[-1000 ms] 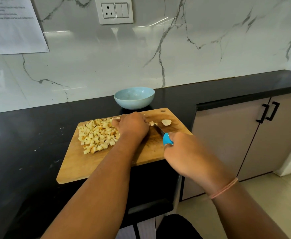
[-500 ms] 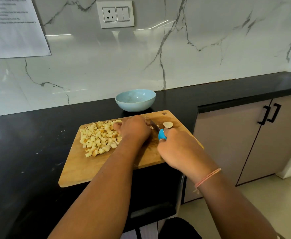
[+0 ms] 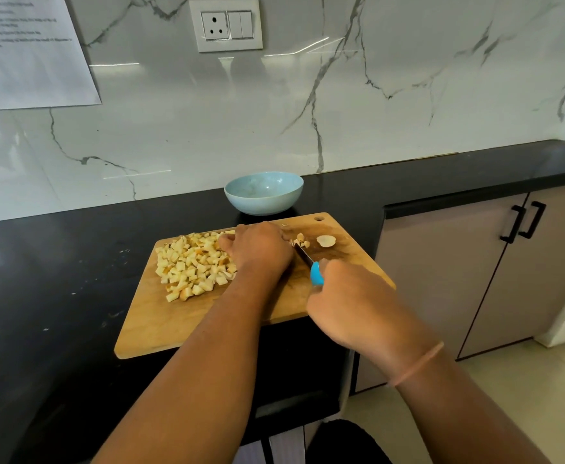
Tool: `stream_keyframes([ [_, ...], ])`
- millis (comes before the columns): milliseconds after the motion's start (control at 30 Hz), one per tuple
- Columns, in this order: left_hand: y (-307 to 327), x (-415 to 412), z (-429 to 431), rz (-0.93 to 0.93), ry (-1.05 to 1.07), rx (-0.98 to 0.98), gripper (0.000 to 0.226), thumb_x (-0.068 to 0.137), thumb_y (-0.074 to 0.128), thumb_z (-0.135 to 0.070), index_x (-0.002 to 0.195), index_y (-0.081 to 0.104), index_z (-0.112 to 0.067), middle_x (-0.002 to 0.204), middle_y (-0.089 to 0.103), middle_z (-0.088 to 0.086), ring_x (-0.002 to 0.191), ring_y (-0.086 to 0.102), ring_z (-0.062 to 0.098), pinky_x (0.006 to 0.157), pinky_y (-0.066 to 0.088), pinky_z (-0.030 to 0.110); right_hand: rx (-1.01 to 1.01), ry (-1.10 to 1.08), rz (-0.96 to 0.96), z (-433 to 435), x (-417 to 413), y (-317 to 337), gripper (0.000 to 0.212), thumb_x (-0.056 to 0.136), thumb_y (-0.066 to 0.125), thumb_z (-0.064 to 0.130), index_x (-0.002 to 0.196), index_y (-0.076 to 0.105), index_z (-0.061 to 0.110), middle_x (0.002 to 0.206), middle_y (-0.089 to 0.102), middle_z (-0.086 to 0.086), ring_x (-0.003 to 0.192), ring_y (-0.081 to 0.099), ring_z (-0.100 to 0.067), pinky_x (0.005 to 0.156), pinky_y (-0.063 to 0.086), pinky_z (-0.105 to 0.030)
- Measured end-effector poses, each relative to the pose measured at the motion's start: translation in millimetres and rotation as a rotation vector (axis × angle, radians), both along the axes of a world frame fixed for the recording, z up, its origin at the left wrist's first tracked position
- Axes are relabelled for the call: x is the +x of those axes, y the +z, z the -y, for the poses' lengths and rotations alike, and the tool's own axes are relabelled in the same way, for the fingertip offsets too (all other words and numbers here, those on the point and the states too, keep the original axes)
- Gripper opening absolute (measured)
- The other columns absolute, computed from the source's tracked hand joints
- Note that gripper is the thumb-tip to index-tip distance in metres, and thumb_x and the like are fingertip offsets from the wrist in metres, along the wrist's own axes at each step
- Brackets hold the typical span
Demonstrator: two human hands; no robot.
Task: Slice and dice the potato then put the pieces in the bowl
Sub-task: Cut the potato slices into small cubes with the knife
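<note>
Black counter (image 3: 56, 262) runs under a marble wall (image 3: 408, 95), with a wide stretch of it at 9 o'clock of your board (image 3: 174, 323). A paper (image 3: 30, 51) hangs on the wall at far left and a socket (image 3: 226, 25) is mounted high near the middle.

The board lies at a slant. Its 7 o'clock corner sits close to the counter's front edge. Plain wood shows across its near-left half. The dice (image 3: 194, 262) are heaped toward 10 o'clock, reaching close to the board's far-left edge.

Your left hand (image 3: 261, 249) touches the heap's right side, knuckles up and fingers curled down onto the board. Whatever it covers is hidden, so you cannot tell whether it grips anything.

The bowl (image 3: 264, 194) stands at 12 o'clock, just beyond the board's far edge, apart from it.

The knife (image 3: 309, 264) runs from 11 to 5 o'clock hard against your left hand, its tip hidden behind it. A few cut bits (image 3: 300, 241) lie just right of the blade. Your right hand (image 3: 351, 306) is wrapped round the blue handle.

A potato end (image 3: 325, 241) lies at 1 o'clock, near the hole corner. The board's 4 o'clock corner shows against the cabinet (image 3: 475, 279), past the counter's edge.
</note>
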State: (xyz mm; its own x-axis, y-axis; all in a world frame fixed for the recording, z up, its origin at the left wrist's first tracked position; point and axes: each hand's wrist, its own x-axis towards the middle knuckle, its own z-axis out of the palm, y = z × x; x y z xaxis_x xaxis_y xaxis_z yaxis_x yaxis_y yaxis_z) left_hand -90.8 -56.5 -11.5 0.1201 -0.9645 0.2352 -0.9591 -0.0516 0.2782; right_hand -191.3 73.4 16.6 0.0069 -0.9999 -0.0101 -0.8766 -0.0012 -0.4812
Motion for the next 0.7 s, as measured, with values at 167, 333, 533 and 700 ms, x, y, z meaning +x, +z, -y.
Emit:
stream_keyframes([
  [167,1,6,-1,-0.064,0.007,-0.036,0.013,0.092,0.056,-0.031,0.088,0.068,-0.033,0.105,0.064,-0.007,0.119,0.044,0.022,0.103,0.022,0.046,-0.029,-0.053,0.036,2,-17,6,0.037,0.093,0.044,0.024,0.129,0.05,0.02,0.083,0.048,0.006,0.085,0.054,-0.015,0.081,0.051,-0.034],
  [333,1,10,2,-0.167,0.012,-0.098,0.024,0.087,0.054,-0.013,0.081,0.06,-0.035,0.091,0.067,-0.009,0.104,0.054,0.017,0.095,0.022,0.042,-0.05,-0.116,0.012,13,-17,2,0.035,0.092,0.043,0.023,0.126,0.051,0.018,0.086,0.05,0.003,0.09,0.057,-0.02,0.083,0.052,-0.037],
  [533,6,19,1,-0.172,0.058,-0.184,0.033,0.091,0.049,-0.01,0.104,0.068,-0.034,0.105,0.067,-0.008,0.107,0.052,0.018,0.095,0.024,0.042,-0.065,0.083,-0.056,9,14,-3,0.045,0.096,0.043,0.031,0.141,0.04,0.023,0.104,0.057,-0.001,0.095,0.059,-0.02,0.081,0.051,-0.034],
  [700,8,21,1,-0.191,0.073,-0.193,0.031,0.092,0.05,-0.012,0.105,0.068,-0.033,0.107,0.066,-0.006,0.109,0.051,0.019,0.095,0.024,0.041,-0.09,0.049,0.004,6,5,-2,0.046,0.097,0.042,0.031,0.143,0.037,0.026,0.098,0.055,0.003,0.09,0.059,-0.017,0.079,0.052,-0.033],
])
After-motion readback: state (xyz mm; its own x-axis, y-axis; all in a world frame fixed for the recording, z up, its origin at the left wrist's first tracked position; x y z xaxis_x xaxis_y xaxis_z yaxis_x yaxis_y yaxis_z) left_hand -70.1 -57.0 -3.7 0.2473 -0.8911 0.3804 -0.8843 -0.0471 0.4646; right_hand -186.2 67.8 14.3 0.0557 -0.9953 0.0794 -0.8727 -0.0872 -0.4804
